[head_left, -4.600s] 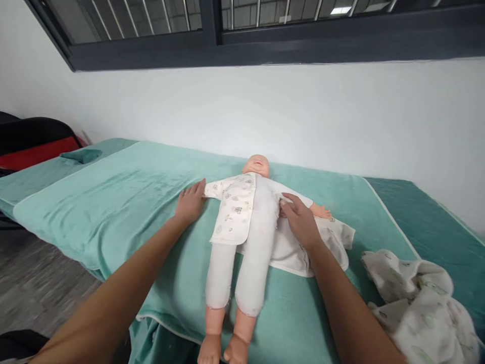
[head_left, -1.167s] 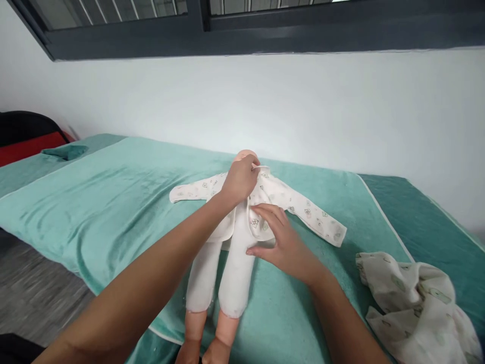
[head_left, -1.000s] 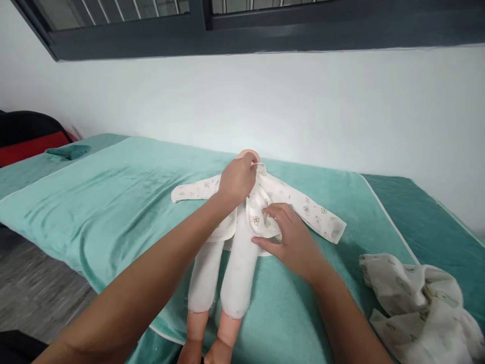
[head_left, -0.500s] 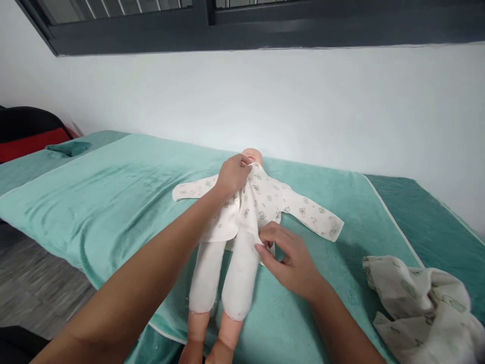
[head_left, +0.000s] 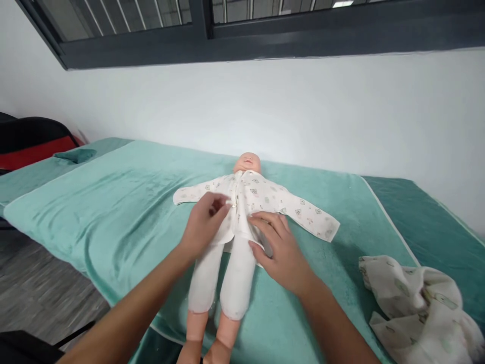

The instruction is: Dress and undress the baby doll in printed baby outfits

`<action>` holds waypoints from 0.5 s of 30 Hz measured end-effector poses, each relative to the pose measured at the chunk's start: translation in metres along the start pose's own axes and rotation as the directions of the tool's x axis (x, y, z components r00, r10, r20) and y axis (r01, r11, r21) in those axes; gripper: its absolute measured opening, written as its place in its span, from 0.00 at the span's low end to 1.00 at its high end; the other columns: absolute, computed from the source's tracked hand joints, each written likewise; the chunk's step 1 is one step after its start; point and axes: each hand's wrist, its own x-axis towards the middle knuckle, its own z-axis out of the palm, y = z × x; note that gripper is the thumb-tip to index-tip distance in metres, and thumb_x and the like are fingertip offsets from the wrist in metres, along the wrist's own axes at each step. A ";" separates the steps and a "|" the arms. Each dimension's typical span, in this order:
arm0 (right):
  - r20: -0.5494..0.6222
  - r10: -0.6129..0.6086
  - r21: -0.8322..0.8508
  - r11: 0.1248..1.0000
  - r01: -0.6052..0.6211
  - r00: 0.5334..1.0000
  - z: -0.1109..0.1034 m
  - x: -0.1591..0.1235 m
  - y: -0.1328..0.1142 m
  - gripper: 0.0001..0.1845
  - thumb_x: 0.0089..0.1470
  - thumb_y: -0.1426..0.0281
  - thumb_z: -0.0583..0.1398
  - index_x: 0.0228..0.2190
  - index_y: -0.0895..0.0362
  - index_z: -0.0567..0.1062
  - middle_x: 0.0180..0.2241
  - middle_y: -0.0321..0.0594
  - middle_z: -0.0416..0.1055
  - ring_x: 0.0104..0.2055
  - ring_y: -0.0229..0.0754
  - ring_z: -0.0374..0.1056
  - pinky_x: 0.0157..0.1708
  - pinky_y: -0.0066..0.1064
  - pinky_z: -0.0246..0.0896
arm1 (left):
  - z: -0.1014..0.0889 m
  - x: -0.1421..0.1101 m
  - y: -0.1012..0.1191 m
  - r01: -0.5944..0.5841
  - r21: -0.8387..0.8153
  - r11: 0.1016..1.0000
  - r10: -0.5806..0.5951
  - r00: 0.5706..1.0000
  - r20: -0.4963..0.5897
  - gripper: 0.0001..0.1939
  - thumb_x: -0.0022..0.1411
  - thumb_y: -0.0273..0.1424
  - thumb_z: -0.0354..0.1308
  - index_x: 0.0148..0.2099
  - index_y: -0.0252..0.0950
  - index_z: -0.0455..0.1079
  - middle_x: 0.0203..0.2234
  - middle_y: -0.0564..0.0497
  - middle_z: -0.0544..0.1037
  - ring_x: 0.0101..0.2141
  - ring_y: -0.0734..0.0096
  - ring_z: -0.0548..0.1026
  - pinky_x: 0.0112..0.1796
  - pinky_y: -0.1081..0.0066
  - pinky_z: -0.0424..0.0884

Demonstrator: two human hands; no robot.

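A baby doll [head_left: 248, 162] lies on its back, arms spread, head toward the wall. It wears a white printed jacket [head_left: 261, 194] and white trousers [head_left: 238, 278]; its lower legs and feet are bare. My left hand [head_left: 206, 222] is over the jacket's front opening, beside a small button [head_left: 234, 205]. Its fingers are loosely curled, thumb and index tips close but apart. My right hand [head_left: 278, 250] rests at the jacket's lower edge on the other side, fingers bent and thumb spread from them. Part of the hem is hidden beneath it.
A crumpled white printed cloth [head_left: 420, 303] lies at the right. Light green cloth [head_left: 125, 202] covers the bed, with darker green [head_left: 428, 217] along the right. Behind is a white wall [head_left: 322, 111] under a dark window frame [head_left: 303, 43]. A black and red chair [head_left: 38, 141] stands left.
My left hand has moved from the collar down to the middle of the jacket's front, uncovering the doll's face and neckline. My right hand has shifted slightly up and left.
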 end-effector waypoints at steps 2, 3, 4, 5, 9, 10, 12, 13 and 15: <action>-0.030 -0.010 -0.034 0.999 0.009 0.999 0.006 0.001 -0.001 0.26 0.59 0.77 0.57 0.58 0.52 0.66 0.58 0.46 0.67 0.61 0.51 0.61 0.60 0.50 0.58 | -0.012 -0.037 -0.018 -0.069 -0.004 0.998 0.069 0.996 0.051 0.08 0.65 0.35 0.58 0.45 0.40 0.72 0.40 0.51 0.74 0.39 0.68 0.70 0.41 0.68 0.65; -0.048 -0.018 -0.036 0.999 0.017 0.999 0.010 0.003 0.000 0.26 0.59 0.77 0.56 0.58 0.52 0.66 0.60 0.46 0.66 0.62 0.51 0.60 0.61 0.51 0.58 | -0.016 -0.052 -0.028 -0.081 -0.025 0.996 0.082 0.995 0.056 0.09 0.65 0.35 0.58 0.47 0.41 0.72 0.44 0.50 0.74 0.41 0.67 0.69 0.43 0.68 0.65; -0.070 -0.024 -0.033 0.999 0.021 0.997 0.013 0.005 0.001 0.26 0.60 0.77 0.55 0.59 0.52 0.66 0.61 0.46 0.65 0.64 0.51 0.59 0.62 0.52 0.57 | -0.019 -0.066 -0.037 -0.073 -0.077 0.994 0.076 0.996 0.042 0.10 0.64 0.34 0.59 0.49 0.42 0.72 0.47 0.50 0.72 0.45 0.65 0.69 0.46 0.67 0.64; -0.095 -0.025 -0.028 0.999 0.023 0.995 0.017 0.008 0.002 0.26 0.60 0.77 0.54 0.59 0.52 0.66 0.62 0.46 0.65 0.65 0.51 0.59 0.63 0.52 0.57 | -0.020 -0.076 -0.045 -0.048 -0.155 0.987 0.055 0.998 0.042 0.12 0.65 0.34 0.58 0.50 0.43 0.71 0.49 0.50 0.71 0.49 0.64 0.68 0.49 0.67 0.63; -0.150 -0.049 0.020 0.998 0.052 0.988 0.028 0.019 0.005 0.23 0.63 0.76 0.52 0.57 0.52 0.71 0.61 0.43 0.68 0.67 0.48 0.59 0.65 0.50 0.56 | -0.011 -0.094 -0.058 0.023 -0.320 0.947 -0.025 1.000 -0.002 0.13 0.65 0.33 0.57 0.52 0.44 0.71 0.51 0.49 0.67 0.53 0.62 0.66 0.53 0.66 0.62; -0.152 -0.062 0.039 0.997 0.068 0.986 0.029 0.019 0.005 0.22 0.64 0.77 0.52 0.56 0.52 0.72 0.60 0.42 0.70 0.67 0.46 0.60 0.65 0.49 0.56 | -0.008 -0.094 -0.057 0.022 -0.298 0.954 -0.033 0.999 -0.030 0.13 0.65 0.33 0.57 0.52 0.44 0.72 0.50 0.49 0.67 0.53 0.62 0.66 0.54 0.65 0.61; -0.161 -0.082 0.083 0.992 0.097 0.983 0.030 0.017 0.004 0.22 0.64 0.78 0.52 0.55 0.51 0.73 0.59 0.40 0.72 0.66 0.44 0.62 0.66 0.49 0.56 | -0.003 -0.092 -0.053 0.024 -0.243 0.970 -0.047 0.995 -0.090 0.12 0.65 0.35 0.57 0.51 0.44 0.73 0.49 0.48 0.67 0.53 0.62 0.66 0.55 0.65 0.60; -0.167 -0.089 0.100 0.989 0.107 0.982 0.030 0.014 0.003 0.22 0.64 0.78 0.52 0.55 0.50 0.72 0.58 0.39 0.73 0.65 0.43 0.63 0.66 0.49 0.56 | -0.001 -0.091 -0.051 0.029 -0.224 0.974 -0.055 0.992 -0.112 0.12 0.65 0.35 0.58 0.50 0.44 0.74 0.48 0.49 0.67 0.52 0.63 0.67 0.54 0.65 0.60; -0.160 -0.109 0.114 0.985 0.128 0.981 0.028 0.009 0.000 0.22 0.64 0.77 0.54 0.56 0.51 0.72 0.59 0.40 0.72 0.64 0.43 0.64 0.66 0.49 0.56 | 0.000 -0.089 -0.049 0.043 -0.218 0.975 -0.074 0.988 -0.136 0.11 0.65 0.36 0.59 0.48 0.44 0.75 0.47 0.49 0.67 0.50 0.64 0.67 0.51 0.66 0.62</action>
